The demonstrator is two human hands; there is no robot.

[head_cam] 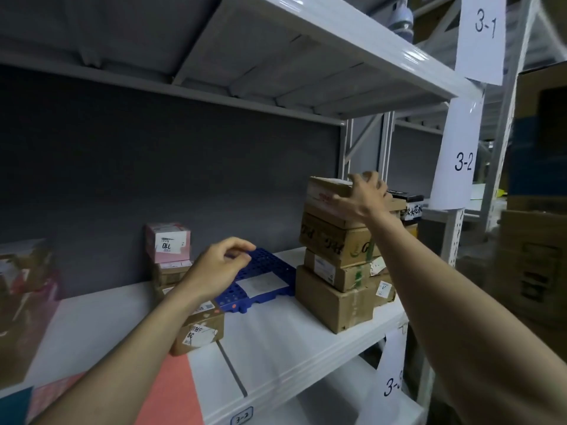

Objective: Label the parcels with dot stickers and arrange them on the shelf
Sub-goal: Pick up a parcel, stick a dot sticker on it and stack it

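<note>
A stack of brown cardboard parcels stands at the right end of the white shelf. My right hand grips the top parcel of that stack, fingers over its upper edge. A flat blue perforated parcel with a white label lies to the left of the stack. My left hand hovers over its left end with fingers loosely curled, holding nothing I can see. A brown parcel with labels sits below my left wrist.
A pink box marked 110 sits on small brown boxes at the back. Blurred parcels fill the far left. Paper signs 3-1 and 3-2 hang on the right upright. Large cartons stand beyond it.
</note>
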